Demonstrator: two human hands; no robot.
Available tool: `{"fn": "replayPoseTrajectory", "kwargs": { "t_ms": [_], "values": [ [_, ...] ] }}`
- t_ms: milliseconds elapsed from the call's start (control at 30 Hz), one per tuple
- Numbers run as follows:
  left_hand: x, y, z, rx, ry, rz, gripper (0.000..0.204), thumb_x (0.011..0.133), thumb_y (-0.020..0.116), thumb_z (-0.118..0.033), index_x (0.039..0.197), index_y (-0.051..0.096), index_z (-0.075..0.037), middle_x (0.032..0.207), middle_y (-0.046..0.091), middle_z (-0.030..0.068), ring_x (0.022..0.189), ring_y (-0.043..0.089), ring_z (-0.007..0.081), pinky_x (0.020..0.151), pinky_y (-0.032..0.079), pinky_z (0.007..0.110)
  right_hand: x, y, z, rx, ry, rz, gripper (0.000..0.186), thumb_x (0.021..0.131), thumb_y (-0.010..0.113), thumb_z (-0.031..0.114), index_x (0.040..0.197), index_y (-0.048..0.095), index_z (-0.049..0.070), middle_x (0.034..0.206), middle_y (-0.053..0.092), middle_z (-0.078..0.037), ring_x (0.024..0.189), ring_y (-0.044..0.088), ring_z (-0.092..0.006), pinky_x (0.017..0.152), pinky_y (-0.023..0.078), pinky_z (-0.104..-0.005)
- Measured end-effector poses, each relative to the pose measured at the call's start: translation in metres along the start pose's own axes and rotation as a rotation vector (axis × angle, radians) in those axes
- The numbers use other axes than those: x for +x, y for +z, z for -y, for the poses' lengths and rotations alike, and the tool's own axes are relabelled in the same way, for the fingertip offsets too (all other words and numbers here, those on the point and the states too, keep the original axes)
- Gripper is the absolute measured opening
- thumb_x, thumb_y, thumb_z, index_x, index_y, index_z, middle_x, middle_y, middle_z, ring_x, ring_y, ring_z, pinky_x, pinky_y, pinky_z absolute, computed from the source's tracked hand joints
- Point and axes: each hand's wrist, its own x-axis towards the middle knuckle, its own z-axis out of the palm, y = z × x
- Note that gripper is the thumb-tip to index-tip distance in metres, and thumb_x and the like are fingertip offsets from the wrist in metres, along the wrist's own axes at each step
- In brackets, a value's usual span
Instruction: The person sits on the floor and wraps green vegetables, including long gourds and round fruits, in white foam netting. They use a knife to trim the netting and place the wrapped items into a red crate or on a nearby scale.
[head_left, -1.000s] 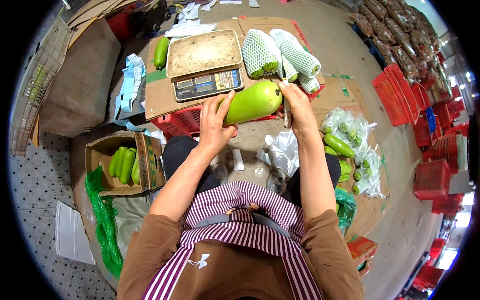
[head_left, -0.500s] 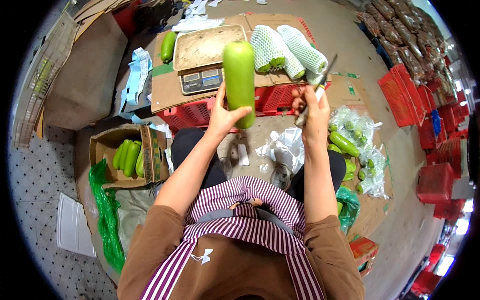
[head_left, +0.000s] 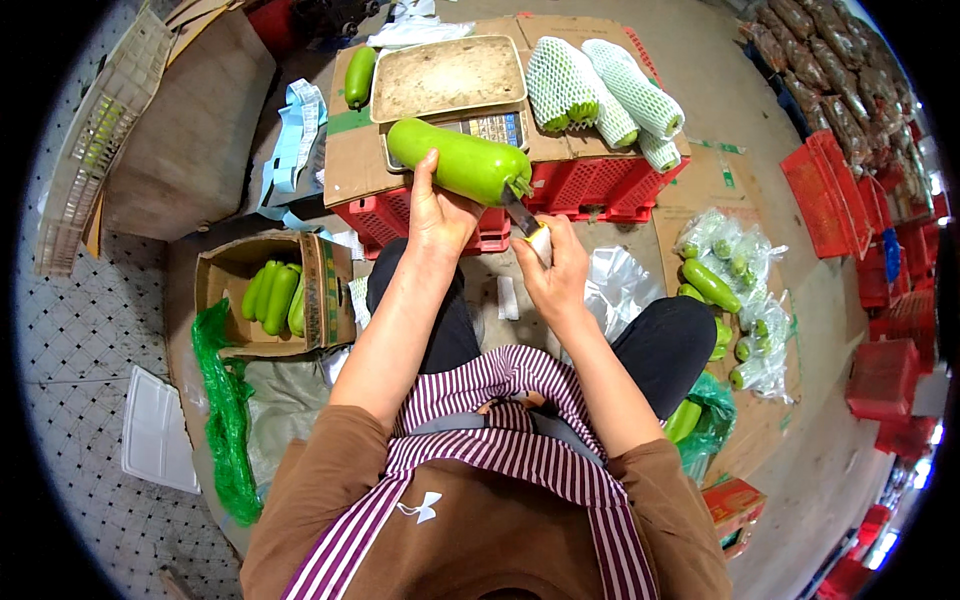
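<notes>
My left hand [head_left: 440,208] is closed round a plump light-green bottle gourd [head_left: 455,163], its thumb lying across the skin. The gourd is tilted, its stem end low on the right. In my right hand [head_left: 556,265] is a small knife [head_left: 537,240] with a pale handle. The blade touches the gourd's stem end or lies just against it; how deep it goes I cannot tell. Behind the gourd stands a scale [head_left: 450,78] with a stained tray, its keypad partly covered. Several gourds in white foam nets [head_left: 632,88] lie to the right of the scale.
Red crates topped with cardboard [head_left: 355,170] hold the scale and a single gourd [head_left: 360,77]. A carton [head_left: 335,290] of gourds stands at left, beside green netting [head_left: 225,420]. Bagged gourds [head_left: 760,335] lie on cardboard at right. White plastic [head_left: 615,285] lies between my feet.
The gourd has turned from upright to slanting, stem end now toward my right hand. My right hand has come down and left, bringing the knife blade to that end.
</notes>
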Motion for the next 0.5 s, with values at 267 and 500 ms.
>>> {"fn": "replayPoseTrajectory", "kwargs": {
  "t_ms": [267, 500],
  "values": [
    [-0.009, 0.007, -0.003, 0.017, -0.037, -0.055, 0.05, 0.088, 0.062, -0.043, 0.127, 0.051, -0.013, 0.129, 0.056, 0.0106, 0.121, 0.052, 0.0316, 0.106, 0.039, 0.054, 0.017, 0.015, -0.005, -0.034, -0.063, -0.05, 0.033, 0.079, 0.076, 0.021, 0.098, 0.058, 0.002, 0.083, 0.056, -0.015, 0.075, 0.058, -0.0352, 0.066, 0.046, -0.0421],
    [-0.012, 0.006, -0.001, 0.03, -0.067, -0.033, 0.052, 0.088, 0.062, -0.043, 0.13, 0.05, -0.015, 0.129, 0.057, 0.011, 0.122, 0.053, 0.0313, 0.105, 0.04, 0.055, 0.024, 0.002, -0.009, -0.109, -0.143, -0.001, 0.033, 0.078, 0.077, 0.023, 0.096, 0.059, 0.003, 0.082, 0.057, -0.014, 0.076, 0.058, -0.0354, 0.066, 0.046, -0.0431]
  ]
}}
